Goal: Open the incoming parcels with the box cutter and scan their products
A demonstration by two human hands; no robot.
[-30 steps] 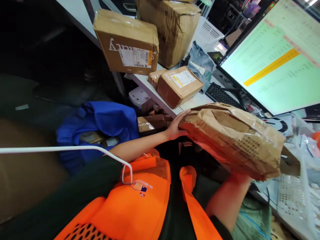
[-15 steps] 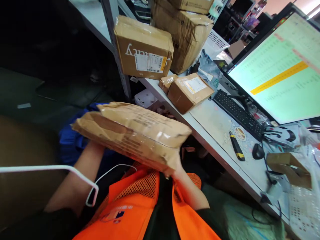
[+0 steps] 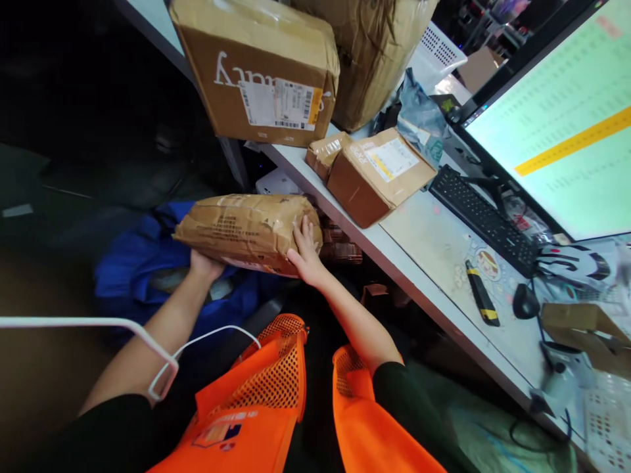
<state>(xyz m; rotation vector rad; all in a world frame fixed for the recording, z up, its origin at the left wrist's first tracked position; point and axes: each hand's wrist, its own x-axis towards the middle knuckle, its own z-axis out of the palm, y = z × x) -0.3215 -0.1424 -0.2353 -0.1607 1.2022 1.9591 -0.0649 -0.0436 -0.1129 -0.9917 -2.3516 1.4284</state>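
Observation:
Between my two hands is a brown paper-wrapped parcel [image 3: 241, 226] with printed text and clear tape, held in the air in front of my body. My left hand [image 3: 204, 264] supports it from below near its left end; those fingers are mostly hidden under it. My right hand [image 3: 306, 253] grips the right end, its fingers laid over the end face. Beneath the parcel lies an open blue bag [image 3: 128, 266] with something pale inside, partly covered by my left arm.
On the white desk [image 3: 419, 282] stand a large labelled carton [image 3: 266, 49], a smaller labelled box [image 3: 379, 171], a keyboard [image 3: 483, 217], a black-and-yellow utility knife [image 3: 482, 293], a mouse [image 3: 526, 301] and a monitor [image 3: 566, 138]. A white cable [image 3: 98, 322] crosses in front of my left arm.
The parcel has moved away from my body and turned, and is now over the blue bag. Both arms have stretched forward with it. The view has shifted nearer the desk boxes.

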